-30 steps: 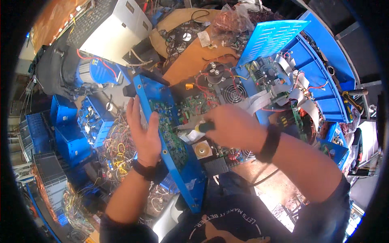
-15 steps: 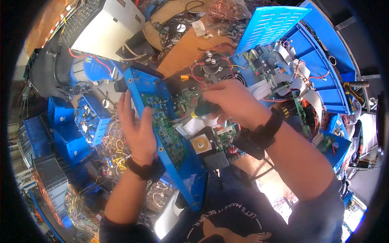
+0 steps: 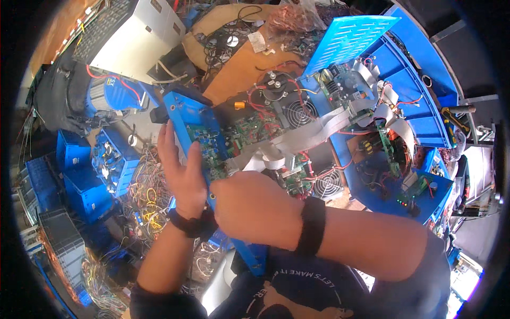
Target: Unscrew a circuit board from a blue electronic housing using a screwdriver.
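A blue metal side panel (image 3: 179, 118) stands tilted in front of me, green circuit boards (image 3: 199, 137) mounted on its inner face. Against the panel's outer left side rests my left hand (image 3: 186, 178), fingers stretched upward and thumb apart, so it is open. My right hand (image 3: 257, 210) is closed, just right of the left hand and over the panel's lower boards. Its fingers face away from me, and whatever they hold is hidden. Behind it, a wide grey ribbon cable (image 3: 308, 135) runs from the panel to another circuit board (image 3: 348, 87) on the right.
Black fans (image 3: 301, 112) sit among red wires. A vented blue cover (image 3: 350, 37) rises at the far right. Blue bins (image 3: 87, 181) and tangled wires (image 3: 149, 196) lie on the left. A white casing (image 3: 135, 40) stands at the far left, near cardboard (image 3: 249, 64).
My right hand has moved left and toward me, from the inner boards to the panel's edge. The dark green handle it held is out of sight. The left hand has barely moved.
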### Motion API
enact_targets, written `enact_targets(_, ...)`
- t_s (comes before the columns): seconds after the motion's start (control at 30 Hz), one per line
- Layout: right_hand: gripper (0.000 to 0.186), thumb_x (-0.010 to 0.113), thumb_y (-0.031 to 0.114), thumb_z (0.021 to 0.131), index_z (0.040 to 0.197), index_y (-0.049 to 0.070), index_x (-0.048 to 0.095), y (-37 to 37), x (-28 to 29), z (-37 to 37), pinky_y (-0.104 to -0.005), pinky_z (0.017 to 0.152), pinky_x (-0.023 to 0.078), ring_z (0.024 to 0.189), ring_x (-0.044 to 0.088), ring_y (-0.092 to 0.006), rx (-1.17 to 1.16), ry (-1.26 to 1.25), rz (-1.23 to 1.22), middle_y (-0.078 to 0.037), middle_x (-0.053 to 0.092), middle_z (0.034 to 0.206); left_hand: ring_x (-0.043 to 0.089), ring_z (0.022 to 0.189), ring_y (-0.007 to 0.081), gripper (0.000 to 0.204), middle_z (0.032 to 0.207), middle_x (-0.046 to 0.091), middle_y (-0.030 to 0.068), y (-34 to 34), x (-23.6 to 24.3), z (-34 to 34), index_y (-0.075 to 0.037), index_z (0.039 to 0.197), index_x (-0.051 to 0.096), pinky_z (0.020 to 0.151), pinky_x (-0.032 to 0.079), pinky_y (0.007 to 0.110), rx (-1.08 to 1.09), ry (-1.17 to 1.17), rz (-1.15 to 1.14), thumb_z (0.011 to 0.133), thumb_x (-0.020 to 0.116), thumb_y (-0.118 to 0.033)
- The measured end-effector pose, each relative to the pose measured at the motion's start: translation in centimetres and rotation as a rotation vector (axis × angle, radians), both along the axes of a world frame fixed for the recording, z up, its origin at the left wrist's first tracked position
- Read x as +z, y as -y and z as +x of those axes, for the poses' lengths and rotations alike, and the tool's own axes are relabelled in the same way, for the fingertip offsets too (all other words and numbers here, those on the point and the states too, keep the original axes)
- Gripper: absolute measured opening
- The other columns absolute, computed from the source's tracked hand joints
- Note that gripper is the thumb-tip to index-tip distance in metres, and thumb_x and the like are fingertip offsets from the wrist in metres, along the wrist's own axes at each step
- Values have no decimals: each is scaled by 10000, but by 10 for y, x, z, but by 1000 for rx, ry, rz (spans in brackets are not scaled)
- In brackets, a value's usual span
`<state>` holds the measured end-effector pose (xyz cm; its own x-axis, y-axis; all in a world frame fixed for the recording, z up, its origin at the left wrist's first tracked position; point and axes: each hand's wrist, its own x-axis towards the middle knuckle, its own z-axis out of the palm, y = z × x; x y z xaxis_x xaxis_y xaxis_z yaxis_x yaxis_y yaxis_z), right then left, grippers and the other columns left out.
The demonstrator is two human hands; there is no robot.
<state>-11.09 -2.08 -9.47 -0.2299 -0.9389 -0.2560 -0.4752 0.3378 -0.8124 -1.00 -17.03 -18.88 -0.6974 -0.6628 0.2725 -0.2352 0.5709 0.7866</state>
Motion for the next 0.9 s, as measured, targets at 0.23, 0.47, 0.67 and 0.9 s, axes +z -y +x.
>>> enact_targets(0.23, 231, 568, 94, 817, 1008, -34, 542, -27, -7, 36, -446, 512, 527, 560, 614, -390, 54, -156, -53, -245, 559, 792, 300, 1399, 348, 597, 1487, 336, 221, -6, 6, -6, -22, 1445, 389, 1146, 230, 424, 55, -41, 125, 908, 595, -185)
enact_targets(0.47, 213, 581, 79, 823, 988, -49, 540, -32, -6, 50, -373, 514, 539, 617, 656, -340, 49, -269, -13, -296, 550, 817, 373, 1343, 248, 568, 1467, 349, 130, -6, 10, -7, -16, 1464, 338, 1106, 311, 377, 61, 30, 127, 949, 551, -126)
enact_targets(0.67, 334, 648, 167, 828, 1050, -46, 516, -40, -22, 38, -448, 574, 543, 654, 653, -396, -260, 62, -231, -315, 599, 888, 366, 1351, 255, 551, 1473, 338, 135, -8, 16, -10, -12, 1461, 339, 1116, 306, 389, 38, 20, 130, 956, 529, -121)
enact_targets(0.9, 306, 581, 163, 849, 1051, -61, 529, -39, -10, 48, -452, 567, 533, 639, 661, -362, -206, 33, 20, -192, 642, 696, 374, 1344, 255, 540, 1472, 349, 142, -6, 11, -9, -13, 1461, 344, 1119, 295, 384, 32, -17, 126, 957, 514, -105)
